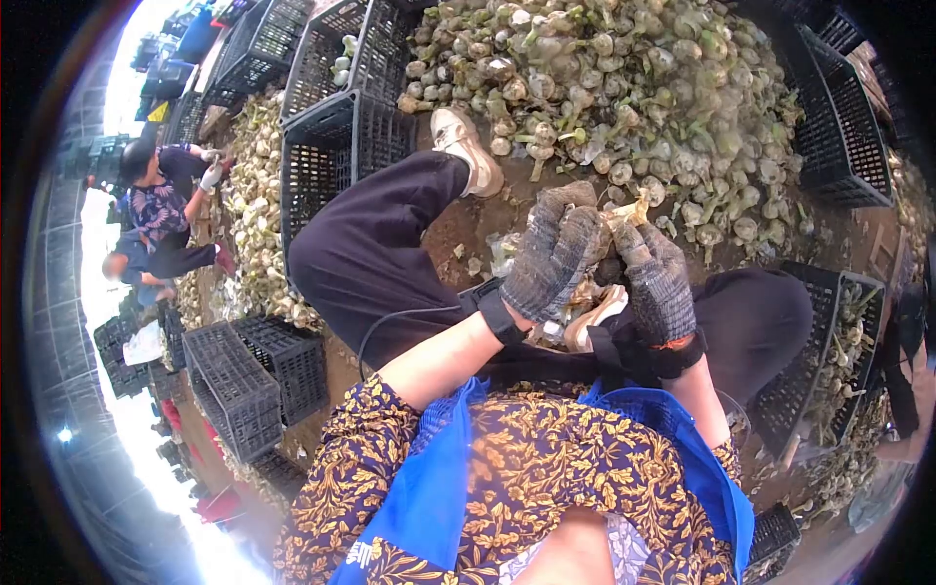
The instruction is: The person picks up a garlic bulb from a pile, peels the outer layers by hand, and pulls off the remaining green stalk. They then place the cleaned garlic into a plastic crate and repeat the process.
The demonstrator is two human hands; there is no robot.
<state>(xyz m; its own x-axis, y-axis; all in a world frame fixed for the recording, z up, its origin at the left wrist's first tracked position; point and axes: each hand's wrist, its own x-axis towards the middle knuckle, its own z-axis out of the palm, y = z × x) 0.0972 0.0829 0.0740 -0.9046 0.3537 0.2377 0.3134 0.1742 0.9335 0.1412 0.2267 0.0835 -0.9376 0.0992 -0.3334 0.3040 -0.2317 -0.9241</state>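
My left hand, in a dirty grey knit glove, is closed, its fingertips bent towards the right hand. My right hand, gloved the same way, pinches from the other side. Between them is a garlic bulb, mostly hidden by the fingers, with pale yellowish papery skin sticking up. A large heap of garlic bulbs with short cut stalks lies on the ground just ahead of both hands. Loose skin scraps lie below, near my shoe.
Black plastic crates stand at the left, at the right and lower left. A crate beside my right knee has stalks by it. Another person works at a garlic row on the left, with someone else nearby.
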